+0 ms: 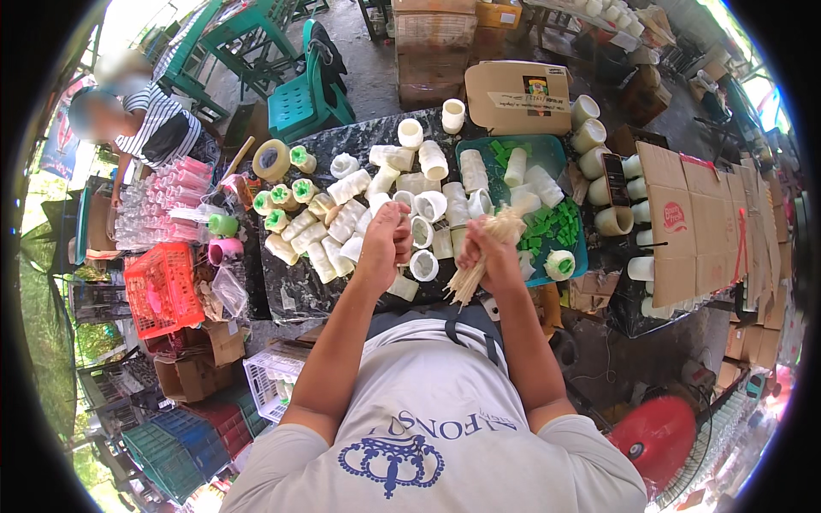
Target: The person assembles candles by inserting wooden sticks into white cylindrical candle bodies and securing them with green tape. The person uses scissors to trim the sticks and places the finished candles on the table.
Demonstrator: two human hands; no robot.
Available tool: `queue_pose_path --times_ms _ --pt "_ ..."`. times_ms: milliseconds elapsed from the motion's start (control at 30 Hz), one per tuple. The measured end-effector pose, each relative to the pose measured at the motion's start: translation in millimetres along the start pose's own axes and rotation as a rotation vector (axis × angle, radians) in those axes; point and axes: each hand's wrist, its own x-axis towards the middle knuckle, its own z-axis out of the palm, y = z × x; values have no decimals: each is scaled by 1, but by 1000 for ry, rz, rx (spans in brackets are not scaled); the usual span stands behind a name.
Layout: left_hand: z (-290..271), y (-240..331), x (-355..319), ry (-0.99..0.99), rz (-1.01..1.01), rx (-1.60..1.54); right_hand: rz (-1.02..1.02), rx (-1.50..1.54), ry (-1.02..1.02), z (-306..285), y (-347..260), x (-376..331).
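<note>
Sticks [483, 256] in a bundle slant from lower left up to upper right; right hand [479, 250] grips them, fingers pressed around. Left hand [385, 239] is fisted above white cups [342, 224] on the table [282, 291]; what it pinches I cannot tell.

Pale wooden sticks [487, 252], matt white plastic cups [432, 205], a glossy dark marbled tabletop [282, 286] and brown matt cardboard boxes [701, 231].

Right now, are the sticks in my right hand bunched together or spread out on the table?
Bunched: the right hand grips the thin pale sticks as one bundle, ends fanning above and below the fist.
</note>
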Motion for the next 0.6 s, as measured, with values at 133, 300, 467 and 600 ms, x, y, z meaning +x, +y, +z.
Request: queue_pose_path --times_ms 133,300,467,600 --pt "17 -9 8 17 -36 -8 -25 -184 1 29 13 4" --pt "16 -32 10 53 67 87 -202 -405 37 38 26 6" --pt "23 -41 4 -10 33 -75 -239 -579 36 39 28 8" --pt "33 -36 -2 -78 18 -120 -127 -446 10 30 41 12"
